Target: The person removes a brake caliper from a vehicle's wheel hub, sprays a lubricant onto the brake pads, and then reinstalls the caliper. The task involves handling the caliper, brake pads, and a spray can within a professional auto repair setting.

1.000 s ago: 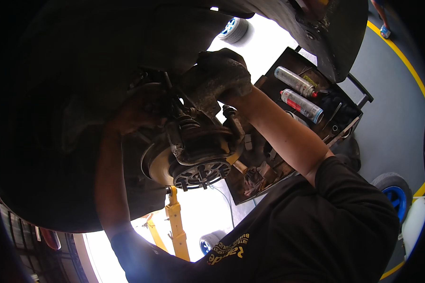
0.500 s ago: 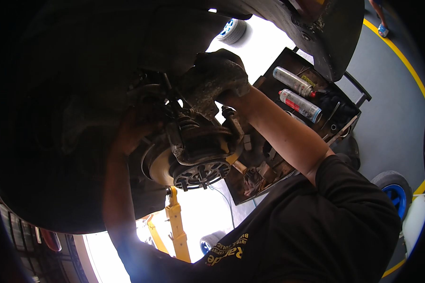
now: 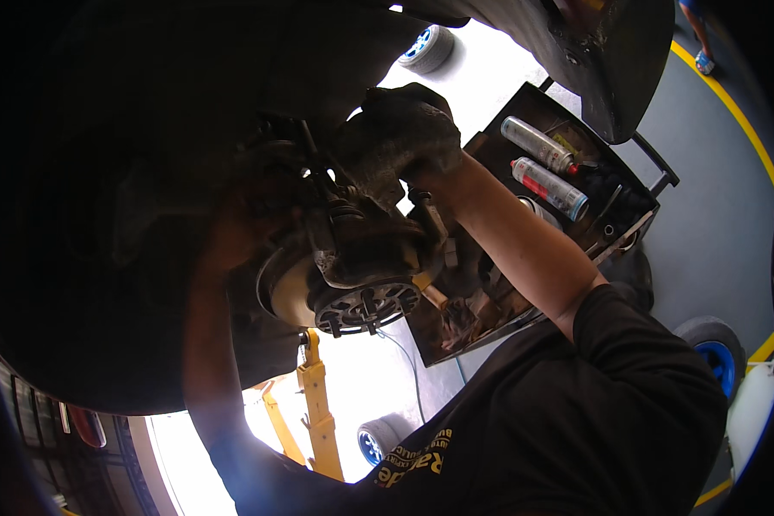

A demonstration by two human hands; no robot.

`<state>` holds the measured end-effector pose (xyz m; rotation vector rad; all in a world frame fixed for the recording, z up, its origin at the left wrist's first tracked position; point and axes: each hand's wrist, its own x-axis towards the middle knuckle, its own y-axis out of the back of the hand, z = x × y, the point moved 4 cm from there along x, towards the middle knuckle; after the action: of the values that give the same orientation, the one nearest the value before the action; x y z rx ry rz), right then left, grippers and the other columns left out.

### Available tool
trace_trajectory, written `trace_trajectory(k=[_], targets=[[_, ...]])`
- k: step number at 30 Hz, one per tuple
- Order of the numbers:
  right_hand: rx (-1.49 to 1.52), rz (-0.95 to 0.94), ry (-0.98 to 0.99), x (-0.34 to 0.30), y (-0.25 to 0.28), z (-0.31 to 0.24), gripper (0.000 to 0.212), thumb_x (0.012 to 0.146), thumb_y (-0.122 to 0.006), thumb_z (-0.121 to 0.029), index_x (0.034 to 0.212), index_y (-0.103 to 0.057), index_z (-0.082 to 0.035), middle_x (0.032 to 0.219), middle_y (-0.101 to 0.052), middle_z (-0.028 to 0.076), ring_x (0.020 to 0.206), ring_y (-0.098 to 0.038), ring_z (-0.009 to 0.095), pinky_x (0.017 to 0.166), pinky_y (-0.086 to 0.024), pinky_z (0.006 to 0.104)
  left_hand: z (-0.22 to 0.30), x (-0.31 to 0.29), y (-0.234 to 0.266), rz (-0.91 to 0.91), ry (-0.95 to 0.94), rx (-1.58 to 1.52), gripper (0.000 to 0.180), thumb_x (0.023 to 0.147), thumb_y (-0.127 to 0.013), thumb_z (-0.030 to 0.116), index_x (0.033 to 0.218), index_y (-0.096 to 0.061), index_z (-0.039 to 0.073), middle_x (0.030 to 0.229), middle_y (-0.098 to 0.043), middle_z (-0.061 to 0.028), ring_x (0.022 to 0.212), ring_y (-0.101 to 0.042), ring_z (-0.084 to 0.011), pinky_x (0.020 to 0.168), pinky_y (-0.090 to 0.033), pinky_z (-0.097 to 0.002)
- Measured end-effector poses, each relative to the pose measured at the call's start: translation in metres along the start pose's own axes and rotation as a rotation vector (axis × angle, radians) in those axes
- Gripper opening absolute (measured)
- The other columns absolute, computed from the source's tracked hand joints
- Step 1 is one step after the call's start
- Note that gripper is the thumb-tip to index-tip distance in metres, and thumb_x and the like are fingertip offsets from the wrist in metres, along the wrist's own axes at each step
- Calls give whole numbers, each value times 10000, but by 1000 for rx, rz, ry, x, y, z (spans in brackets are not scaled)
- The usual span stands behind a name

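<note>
A brake disc (image 3: 289,288) with a studded wheel hub (image 3: 369,309) hangs under a dark wheel arch, its caliper bracket (image 3: 376,269) across the upper side. My right hand (image 3: 407,138), in a dirty dark glove, is curled in at the upper right of this assembly, beside the suspension parts. What lies inside its fingers is hidden. Deep in shadow, my left hand (image 3: 239,225) reaches behind the disc at its left. Its fingers are too dark to make out, so its grip does not show.
To the right stands a black tool cart (image 3: 537,112) with two spray cans (image 3: 538,144) and loose tools. A yellow lift post (image 3: 318,404) rises below the hub. Wheels with blue rims (image 3: 717,365) lie around the floor. A person's leg (image 3: 698,39) shows at the far upper right.
The view has shifted slightly. My left hand has moved a little at the back of the disc; my right hand stays by the suspension parts.
</note>
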<state>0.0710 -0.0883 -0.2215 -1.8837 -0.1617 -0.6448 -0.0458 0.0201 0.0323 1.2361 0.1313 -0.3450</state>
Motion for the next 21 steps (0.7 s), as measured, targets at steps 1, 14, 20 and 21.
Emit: trace_trajectory(k=[1, 14, 20, 21], targets=[[16, -14, 8, -1, -2, 0, 745, 673, -915, 25, 1340, -585, -15, 1233, -660, 116, 1143, -674, 235, 967, -553, 342, 4, 0, 0, 28, -3, 36, 490, 859, -794, -10, 1322, -642, 40, 1159, -711, -59, 1098, -695, -185, 971, -570, -344], [-237, 10, 113, -1, -6, -19, 636, 630, -931, -20, 1222, -700, -46, 1191, -667, 97, 1096, -672, 250, 957, -534, 348, -10, 22, 6, -136, 105, -215, 669, 822, -849, 6, 1421, -554, 30, 1227, -679, -77, 1164, -672, -209, 979, -592, -385], [-64, 101, -111, 0, -5, -11, 589, 638, -912, -2, 1190, -711, -29, 1160, -677, 101, 1048, -679, 252, 908, -552, 344, -21, 27, 6, -162, 102, -326, 603, 836, -840, 6, 1381, -584, 34, 1225, -678, -70, 1137, -659, -183, 911, -587, -346], [-63, 82, -80, 0, -6, -14, 584, 637, -910, 1, 1186, -712, -24, 1156, -678, 102, 1046, -680, 253, 906, -552, 343, -22, 26, 5, -148, 118, -297, 591, 836, -836, 6, 1373, -591, 34, 1217, -678, -66, 1128, -658, -177, 904, -583, -339]])
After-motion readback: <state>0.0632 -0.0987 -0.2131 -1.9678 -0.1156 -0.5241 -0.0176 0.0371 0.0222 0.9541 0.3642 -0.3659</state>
